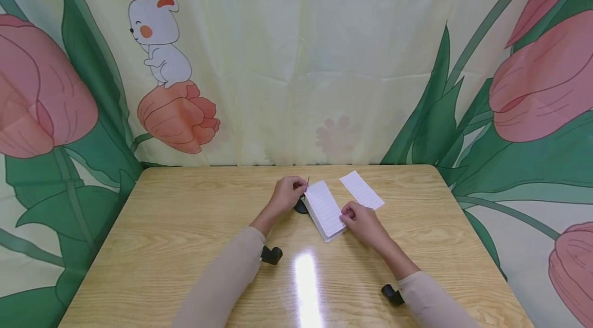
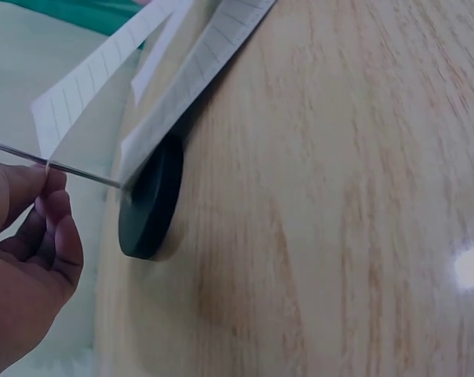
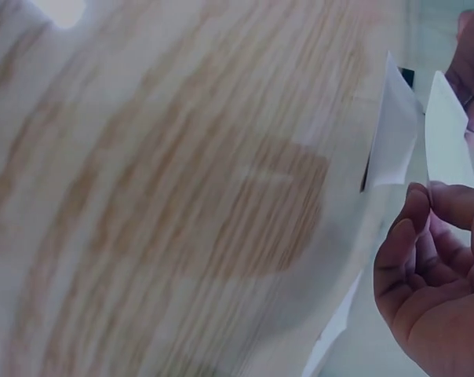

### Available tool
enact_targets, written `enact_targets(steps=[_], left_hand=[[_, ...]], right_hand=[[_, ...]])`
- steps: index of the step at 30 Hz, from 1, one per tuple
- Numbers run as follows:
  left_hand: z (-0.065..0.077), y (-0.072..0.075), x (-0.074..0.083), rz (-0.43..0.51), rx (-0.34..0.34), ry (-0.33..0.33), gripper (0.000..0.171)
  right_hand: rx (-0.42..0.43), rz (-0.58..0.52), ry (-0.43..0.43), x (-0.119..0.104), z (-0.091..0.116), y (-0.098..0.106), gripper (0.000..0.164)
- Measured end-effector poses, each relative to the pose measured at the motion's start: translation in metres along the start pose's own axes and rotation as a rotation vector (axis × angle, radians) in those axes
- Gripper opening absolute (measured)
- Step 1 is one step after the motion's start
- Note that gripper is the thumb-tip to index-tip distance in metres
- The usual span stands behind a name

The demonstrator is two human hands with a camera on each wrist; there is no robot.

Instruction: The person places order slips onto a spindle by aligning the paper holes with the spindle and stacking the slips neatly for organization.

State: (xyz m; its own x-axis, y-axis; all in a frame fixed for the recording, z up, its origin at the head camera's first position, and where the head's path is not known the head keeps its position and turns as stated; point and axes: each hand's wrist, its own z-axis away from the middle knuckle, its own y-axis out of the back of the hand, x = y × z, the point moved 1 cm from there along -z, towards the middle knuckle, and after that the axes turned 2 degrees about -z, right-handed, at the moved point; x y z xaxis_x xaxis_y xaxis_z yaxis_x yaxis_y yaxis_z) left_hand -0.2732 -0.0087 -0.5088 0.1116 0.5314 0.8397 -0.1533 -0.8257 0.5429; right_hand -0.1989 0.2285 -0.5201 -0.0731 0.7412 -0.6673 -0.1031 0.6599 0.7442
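Note:
A bill spike stands near the table's far side, with a round black base (image 2: pixel 152 208) and a thin metal rod (image 2: pixel 88 173). One printed paper slip (image 1: pixel 326 207) is held up between both hands, its far end at the rod. My left hand (image 1: pixel 286 194) pinches the slip's far left corner beside the rod. At the near right corner, my right hand (image 1: pixel 363 222) pinches the same slip between thumb and fingers. Below it, more paper (image 2: pixel 190 78) lies at the foot of the rod, over part of the base. How many sheets lie there is hidden.
Another printed slip (image 1: pixel 361 190) lies on the wooden table (image 1: pixel 194 225), just beyond my right hand. Black wrist-worn devices (image 1: pixel 272 255) show at both forearms. A patterned curtain (image 1: pixel 278 60) hangs behind the table's far edge.

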Motion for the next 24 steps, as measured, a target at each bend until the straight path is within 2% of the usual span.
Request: enact_targets(steps=[5, 14, 24], left_hand=[[0.0, -0.004, -0.005, 0.0, -0.002, 0.013, 0.012], [-0.002, -0.011, -0.017, 0.012, -0.019, 0.074, 0.012], [-0.002, -0.017, -0.025, -0.032, 0.0, 0.026, 0.012]], right_hand=[[-0.009, 0.012, 0.002, 0.0, 0.0, -0.003, 0.007], [-0.019, 0.04, 0.008, 0.0, 0.0, -0.007, 0.01], [-0.038, 0.134, 0.045, -0.003, 0.001, -0.014, 0.012]])
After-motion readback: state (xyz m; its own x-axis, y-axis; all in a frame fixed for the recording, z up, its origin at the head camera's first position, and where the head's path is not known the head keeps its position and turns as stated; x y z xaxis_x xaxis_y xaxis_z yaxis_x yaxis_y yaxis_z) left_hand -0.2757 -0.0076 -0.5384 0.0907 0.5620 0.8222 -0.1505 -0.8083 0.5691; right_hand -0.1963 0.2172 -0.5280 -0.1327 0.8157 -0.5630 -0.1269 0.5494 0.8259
